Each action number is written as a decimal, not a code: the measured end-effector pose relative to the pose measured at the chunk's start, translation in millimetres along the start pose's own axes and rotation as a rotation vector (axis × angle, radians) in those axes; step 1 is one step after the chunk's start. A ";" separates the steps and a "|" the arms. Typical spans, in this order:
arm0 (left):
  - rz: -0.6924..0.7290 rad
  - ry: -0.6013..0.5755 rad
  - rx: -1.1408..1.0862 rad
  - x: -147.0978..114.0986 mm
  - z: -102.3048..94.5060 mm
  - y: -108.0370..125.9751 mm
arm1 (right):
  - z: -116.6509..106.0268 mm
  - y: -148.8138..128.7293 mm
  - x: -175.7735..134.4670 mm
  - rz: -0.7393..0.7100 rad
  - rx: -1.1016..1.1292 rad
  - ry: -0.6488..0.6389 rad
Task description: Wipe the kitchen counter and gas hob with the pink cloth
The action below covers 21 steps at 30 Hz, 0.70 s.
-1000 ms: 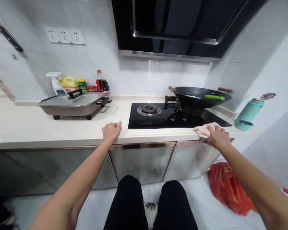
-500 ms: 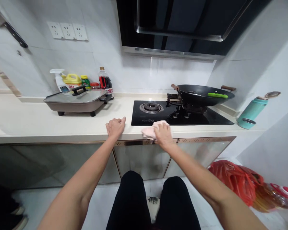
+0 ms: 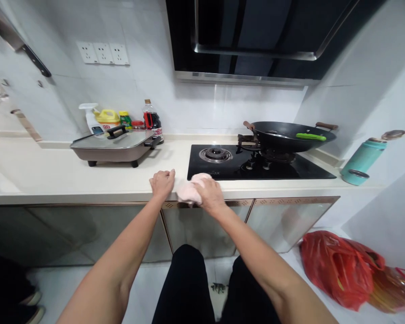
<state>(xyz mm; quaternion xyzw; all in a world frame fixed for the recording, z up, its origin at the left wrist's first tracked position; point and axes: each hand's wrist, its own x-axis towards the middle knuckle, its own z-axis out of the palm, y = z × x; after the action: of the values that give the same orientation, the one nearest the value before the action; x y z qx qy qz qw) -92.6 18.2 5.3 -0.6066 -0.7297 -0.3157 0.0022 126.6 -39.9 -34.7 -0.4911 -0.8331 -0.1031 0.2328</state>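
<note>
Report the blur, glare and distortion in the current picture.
Head view: the pink cloth under the right hand is blurred at its left edge; head view: the amber bottle at lower right is smeared; head view: a pale streak of glare runs down the wall below the range hood; head view: the turquoise flask leans outward, probably from wide-angle stretch.

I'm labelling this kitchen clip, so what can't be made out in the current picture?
All in the head view:
Counter under the pink cloth: covered by it and the right hand.
Base of the spray bottle: behind the lidded pan.
Contents of the red bag: mostly hidden by its plastic.
Amber bottle: blurred, cut off by the right edge.
Lettering on the stove: too small.
</note>
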 end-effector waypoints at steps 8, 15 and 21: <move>0.004 0.000 -0.006 -4.1 0.2 -1.7 | -42.4 162.6 -107.1 0.258 -0.266 0.026; 0.032 0.001 -0.014 -4.5 3.6 5.1 | -63.3 215.2 -144.9 0.453 -0.364 0.069; 0.037 0.005 -0.027 -4.2 5.2 4.9 | -25.5 95.1 -81.6 0.246 -0.099 0.149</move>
<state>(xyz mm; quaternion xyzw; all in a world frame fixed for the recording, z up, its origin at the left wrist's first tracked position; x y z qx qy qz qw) -85.1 17.3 1.8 -0.6190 -0.7140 -0.3271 0.0017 249.7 -65.7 -57.8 -0.5912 -0.7411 -0.1509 0.2803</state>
